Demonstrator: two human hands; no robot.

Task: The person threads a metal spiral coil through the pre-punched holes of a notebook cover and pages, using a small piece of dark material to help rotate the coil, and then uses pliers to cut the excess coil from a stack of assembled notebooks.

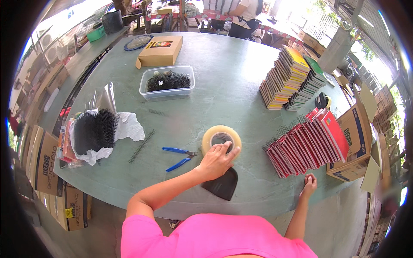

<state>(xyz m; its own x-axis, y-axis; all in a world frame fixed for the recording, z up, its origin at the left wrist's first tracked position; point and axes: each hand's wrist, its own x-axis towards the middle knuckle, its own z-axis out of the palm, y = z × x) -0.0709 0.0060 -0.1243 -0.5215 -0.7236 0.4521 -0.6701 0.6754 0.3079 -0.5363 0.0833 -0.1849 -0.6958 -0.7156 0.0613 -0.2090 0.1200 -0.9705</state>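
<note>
My left hand [218, 161] reaches over the middle of the table, its fingers closed over the near rim of a wide roll of clear packing tape [208, 144], which lies flat. Partly under that wrist is a flat black piece with rounded corners [227, 185]. Left of the roll lie blue-handled cutting pliers [175, 150], jaws toward the tape. My right hand [308, 185] is at the table's near right edge, fingers curled; whatever they may hold is hidden. Just beyond it stands a leaning row of red spiral notebooks [301, 144].
Yellow notebooks [286, 77] and green notebooks [307, 84] stand at the far right, near an open carton [355, 137]. A clear tub [167, 92] holds black spiral coils. More black coils [95, 131] lie left, with a loose coil [142, 146]. A brown box [165, 49] sits farther back.
</note>
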